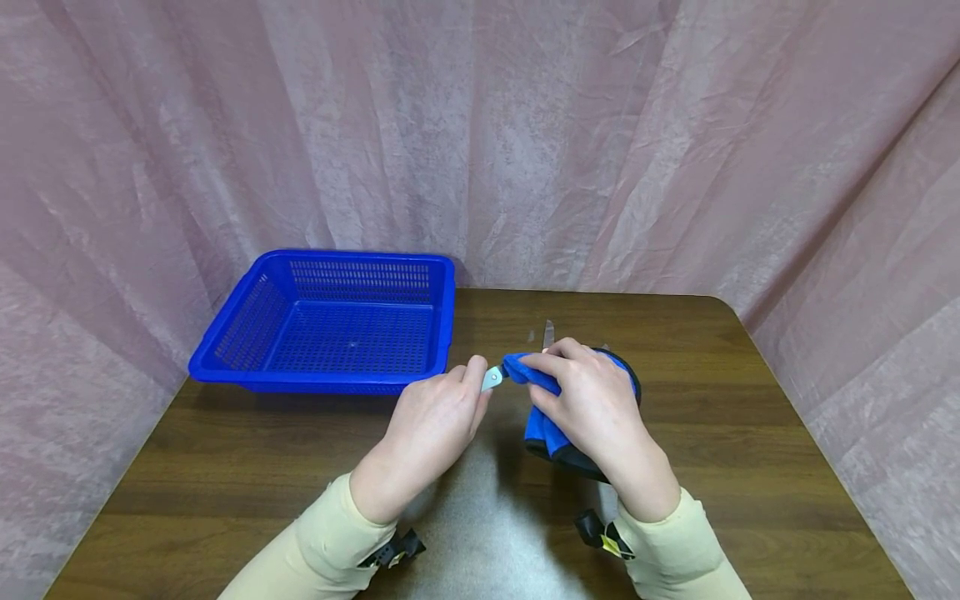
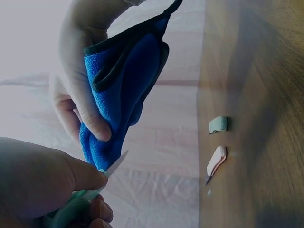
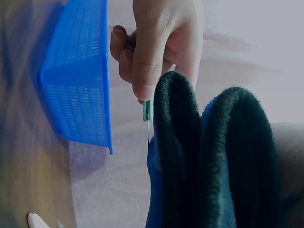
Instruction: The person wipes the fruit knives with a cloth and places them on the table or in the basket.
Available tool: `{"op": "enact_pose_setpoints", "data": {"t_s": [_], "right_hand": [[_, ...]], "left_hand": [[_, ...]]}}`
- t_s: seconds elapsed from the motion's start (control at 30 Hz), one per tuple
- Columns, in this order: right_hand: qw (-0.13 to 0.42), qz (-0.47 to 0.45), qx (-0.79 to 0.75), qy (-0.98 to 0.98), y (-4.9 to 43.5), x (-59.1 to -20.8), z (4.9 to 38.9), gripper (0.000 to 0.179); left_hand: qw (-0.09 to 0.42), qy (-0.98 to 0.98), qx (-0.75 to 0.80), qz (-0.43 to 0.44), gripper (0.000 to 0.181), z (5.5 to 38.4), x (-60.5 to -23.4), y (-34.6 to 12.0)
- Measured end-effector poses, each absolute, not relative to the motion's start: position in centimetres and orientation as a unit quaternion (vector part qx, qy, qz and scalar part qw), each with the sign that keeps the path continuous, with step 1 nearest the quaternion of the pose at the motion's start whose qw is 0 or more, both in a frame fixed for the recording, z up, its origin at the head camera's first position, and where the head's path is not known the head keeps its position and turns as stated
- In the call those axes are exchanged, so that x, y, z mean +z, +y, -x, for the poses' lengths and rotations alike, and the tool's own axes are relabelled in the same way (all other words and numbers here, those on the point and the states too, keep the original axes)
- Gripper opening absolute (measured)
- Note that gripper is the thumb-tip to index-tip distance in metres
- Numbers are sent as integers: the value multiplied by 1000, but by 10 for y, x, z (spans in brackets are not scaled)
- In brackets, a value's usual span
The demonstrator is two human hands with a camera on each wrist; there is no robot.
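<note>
My left hand (image 1: 438,417) grips the pale green handle (image 1: 491,379) of a small knife, its thumb along the handle. In the left wrist view the short blade (image 2: 117,164) points away from that hand and lies against the folded end of a blue cloth (image 2: 126,80) with black edging. My right hand (image 1: 592,400) pinches this cloth around the blade from the other side, fingertips near its folded end. The rest of the cloth hangs below the right palm. In the right wrist view the cloth's dark edges hide most of the blade.
A blue plastic basket (image 1: 198,367) stands at the back left of the wooden table (image 1: 750,450). Beyond the hands lie a knife with a pinkish-white handle (image 2: 217,160) and a small pale green-handled item (image 2: 218,124). A pink curtain (image 1: 465,142) hangs behind the table.
</note>
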State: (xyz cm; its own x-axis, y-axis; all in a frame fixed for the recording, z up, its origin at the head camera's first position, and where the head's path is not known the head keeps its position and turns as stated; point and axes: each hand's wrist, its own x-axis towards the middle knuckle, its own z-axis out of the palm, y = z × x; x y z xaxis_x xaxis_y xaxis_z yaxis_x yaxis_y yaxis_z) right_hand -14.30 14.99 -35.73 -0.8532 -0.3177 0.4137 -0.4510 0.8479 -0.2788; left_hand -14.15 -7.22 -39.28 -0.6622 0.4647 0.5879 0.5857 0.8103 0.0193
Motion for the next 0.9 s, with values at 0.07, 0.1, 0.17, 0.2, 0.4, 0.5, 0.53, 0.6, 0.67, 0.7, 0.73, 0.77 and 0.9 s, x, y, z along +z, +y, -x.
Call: {"op": "enact_pose_setpoints", "data": {"t_s": [0.07,0.1,0.17,0.2,0.4,0.5,0.53,0.6,0.67,0.7,0.73,0.77,0.9], "right_hand": [[180,-202,187,-944,150,-357,143,31],[181,-201,188,-944,150,-357,143,31],[182,-198,187,-945,151,-357,143,31],[183,-196,186,-945,151,-357,143,31],[191,-188,181,-946,152,-357,144,31],[193,-186,182,-946,152,-357,144,30],[194,-185,183,-946,152,-358,145,30],[195,-183,183,-946,153,-358,145,30],[195,-180,184,-946,153,-357,145,31],[194,-179,184,-947,154,-357,145,31],[193,-177,184,-947,154,-357,145,31],[192,-175,184,-948,154,-357,145,32],[183,-166,185,-951,155,-357,146,34]], "left_hand": [[294,-905,-104,289,35,141,-392,-72],[295,-905,-103,288,34,141,-392,-72],[297,-905,-103,287,33,141,-392,-72],[299,-905,-102,286,33,141,-392,-72],[304,-903,-102,286,34,141,-392,-73],[305,-903,-105,285,35,141,-393,-73],[305,-903,-105,285,35,141,-393,-73],[305,-903,-104,284,34,142,-392,-73],[304,-904,-104,283,32,142,-392,-73],[303,-904,-104,282,32,142,-392,-73],[303,-904,-104,282,31,142,-391,-73],[303,-905,-104,281,30,142,-391,-73],[302,-905,-106,281,30,142,-391,-74]]}}
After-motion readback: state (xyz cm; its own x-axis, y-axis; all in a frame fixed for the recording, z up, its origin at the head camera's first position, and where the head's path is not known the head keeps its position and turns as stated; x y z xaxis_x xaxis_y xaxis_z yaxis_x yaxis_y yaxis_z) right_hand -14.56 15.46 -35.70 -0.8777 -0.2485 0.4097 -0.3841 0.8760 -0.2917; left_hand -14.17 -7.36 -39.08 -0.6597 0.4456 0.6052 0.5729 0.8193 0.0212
